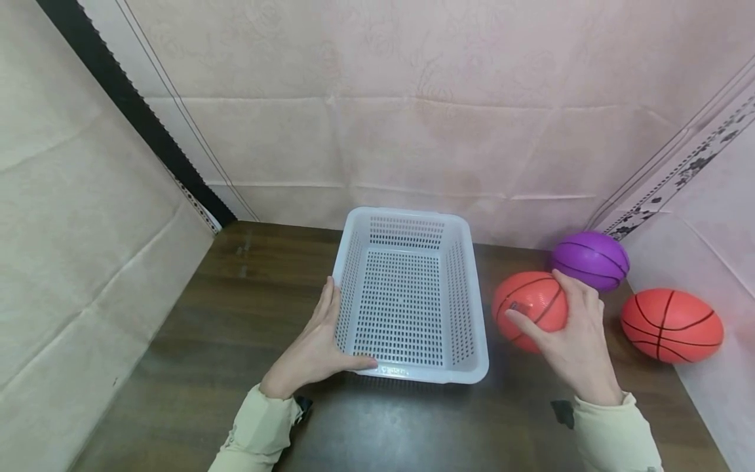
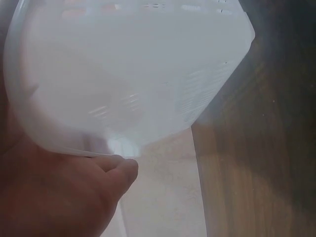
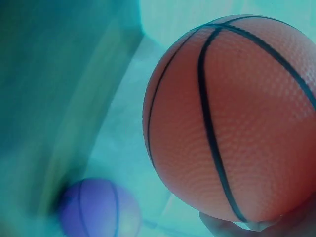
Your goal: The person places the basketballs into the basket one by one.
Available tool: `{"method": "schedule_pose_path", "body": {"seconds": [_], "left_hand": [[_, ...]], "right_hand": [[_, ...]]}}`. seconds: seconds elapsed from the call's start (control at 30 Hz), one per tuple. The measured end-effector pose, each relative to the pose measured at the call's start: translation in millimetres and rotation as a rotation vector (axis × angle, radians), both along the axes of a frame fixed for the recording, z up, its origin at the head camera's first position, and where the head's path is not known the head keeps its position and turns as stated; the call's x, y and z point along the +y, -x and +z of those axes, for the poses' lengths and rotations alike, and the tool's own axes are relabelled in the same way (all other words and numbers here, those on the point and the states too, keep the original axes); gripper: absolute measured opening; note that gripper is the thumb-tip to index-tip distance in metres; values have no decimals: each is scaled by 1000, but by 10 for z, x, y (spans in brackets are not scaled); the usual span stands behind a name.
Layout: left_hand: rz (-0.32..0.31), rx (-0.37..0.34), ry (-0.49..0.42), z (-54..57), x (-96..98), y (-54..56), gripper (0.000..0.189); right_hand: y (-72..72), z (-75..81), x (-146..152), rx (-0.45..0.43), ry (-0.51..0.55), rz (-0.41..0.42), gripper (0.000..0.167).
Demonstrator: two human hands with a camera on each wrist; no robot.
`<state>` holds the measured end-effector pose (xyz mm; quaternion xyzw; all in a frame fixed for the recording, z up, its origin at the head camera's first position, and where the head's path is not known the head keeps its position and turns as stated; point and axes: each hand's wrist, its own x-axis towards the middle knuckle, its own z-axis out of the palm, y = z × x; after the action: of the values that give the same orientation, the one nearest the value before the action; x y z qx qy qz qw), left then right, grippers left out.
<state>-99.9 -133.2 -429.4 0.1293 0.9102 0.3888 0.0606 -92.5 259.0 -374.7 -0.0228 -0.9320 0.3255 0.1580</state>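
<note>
Head view, pale basket [image 1: 433, 374]: on the brown counter [image 1: 236, 328].
Head view, left grip [image 1: 312, 354]: pinching the basket's near left corner, thumb over the near rim, fingers along the side.
Head view, right grip [image 1: 575, 341]: thumb and fingers curved round the held orange ball [image 1: 535, 300], outside the basket on its right; whether the ball touches the counter, I cannot tell.
Head view, others: purple ball [image 1: 590, 261] just behind; second orange ball [image 1: 672, 326] farther right.
Left wrist view, basket edge: fingertips meet it.
Right wrist view, held ball: large on the right, part of the hand at its underside.
Step in hand: apparently securing this ball while steadying the basket.
Next move: likely calls for even pressure round the ball and clearance above the rim.
</note>
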Motion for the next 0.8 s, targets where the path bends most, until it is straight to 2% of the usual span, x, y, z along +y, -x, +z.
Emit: {"method": "schedule_pose_path", "body": {"seconds": [0.47, 0.8], "left_hand": [[14, -10, 10, -13, 10, -1, 147], [21, -3, 12, -4, 17, -15, 148]], "right_hand": [[64, 216, -408, 75, -18, 188, 96], [74, 168, -755, 82, -24, 323, 93]]}}
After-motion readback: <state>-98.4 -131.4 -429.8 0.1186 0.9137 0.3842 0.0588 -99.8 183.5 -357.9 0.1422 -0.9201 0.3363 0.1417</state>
